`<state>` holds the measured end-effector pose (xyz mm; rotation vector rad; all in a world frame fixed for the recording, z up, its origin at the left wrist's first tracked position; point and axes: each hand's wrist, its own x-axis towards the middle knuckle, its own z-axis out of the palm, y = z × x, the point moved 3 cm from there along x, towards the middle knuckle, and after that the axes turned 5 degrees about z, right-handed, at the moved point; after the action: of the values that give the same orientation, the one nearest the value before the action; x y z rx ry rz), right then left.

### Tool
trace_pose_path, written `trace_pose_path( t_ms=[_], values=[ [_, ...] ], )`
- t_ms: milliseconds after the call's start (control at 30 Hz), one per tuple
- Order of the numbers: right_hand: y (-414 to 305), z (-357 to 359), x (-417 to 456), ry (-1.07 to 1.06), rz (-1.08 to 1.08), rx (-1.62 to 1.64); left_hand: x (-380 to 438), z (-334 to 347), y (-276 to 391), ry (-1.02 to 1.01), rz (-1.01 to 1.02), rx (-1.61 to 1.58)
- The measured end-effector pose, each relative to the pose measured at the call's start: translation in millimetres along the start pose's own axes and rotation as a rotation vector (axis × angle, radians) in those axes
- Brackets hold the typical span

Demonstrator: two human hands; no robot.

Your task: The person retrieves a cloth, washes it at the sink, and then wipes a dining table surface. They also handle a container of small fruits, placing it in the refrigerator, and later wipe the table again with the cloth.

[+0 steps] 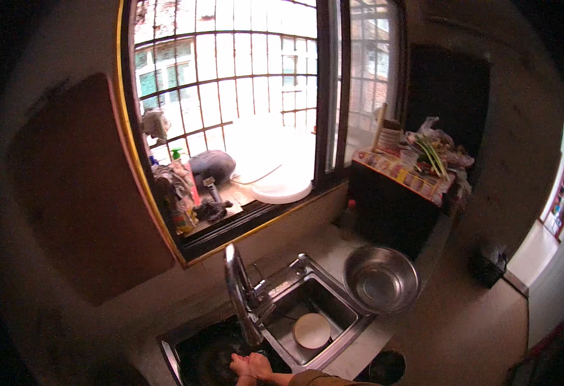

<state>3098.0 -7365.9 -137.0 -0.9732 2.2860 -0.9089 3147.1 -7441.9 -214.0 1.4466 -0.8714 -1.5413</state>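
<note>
My right hand and my left hand are pressed together over the dark left basin of a steel double sink. Whether anything lies between the palms is hidden. Just above them hangs the spout of a chrome faucet; I cannot make out any running water. A brown sleeve covers my right forearm. In the right basin sits a pale round bowl, apart from both hands.
A stainless steel bowl stands on the counter right of the sink. Beyond it, a dark box carries green onions, plastic bags and a jar. A white basin and bottles occupy the barred window's sill. A dark bin is at lower right.
</note>
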Motion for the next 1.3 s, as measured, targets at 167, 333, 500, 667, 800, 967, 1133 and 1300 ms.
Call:
trace_pose_path(
  t_ms=[167, 333, 500, 667, 800, 967, 1133, 1300],
  values=[
    [3.3, -50.3, -19.8, -0.148, 0.058, 0.024, -21.5, -1.4, 40.6, -0.26, -0.129, -0.044],
    [46.8, -98.7, -58.6, 0.108, 0.148, 0.107, -47.7, -6.7, 120.2, -0.172, 0.878, 1.018],
    [104.8, -130.6, -121.2, -0.131, 0.462, 0.746, -151.4, 39.9, 108.7, -0.346, 1.038, 0.743],
    [172.7, -196.1, -215.1, -0.05, 0.474, 0.994, -284.2, 92.9, 28.0, -0.828, 1.022, 0.606],
    [255.3, -285.9, -335.9, 0.161, 0.447, 1.337, -463.9, 121.3, -63.1, -1.243, 0.492, 0.569],
    [391.5, -324.7, -463.9, 0.804, 0.289, 0.756, -614.5, 130.5, -192.5, -1.667, 0.294, 0.431],
    [431.7, -380.1, -597.0, 0.992, 0.518, 0.659, -742.5, 134.4, -234.9, -1.985, -0.185, 0.633],
    [491.2, -423.6, -670.1, 1.402, 0.64, 0.628, -852.8, 169.3, -265.4, -2.177, -0.251, 0.681]
  ],
)
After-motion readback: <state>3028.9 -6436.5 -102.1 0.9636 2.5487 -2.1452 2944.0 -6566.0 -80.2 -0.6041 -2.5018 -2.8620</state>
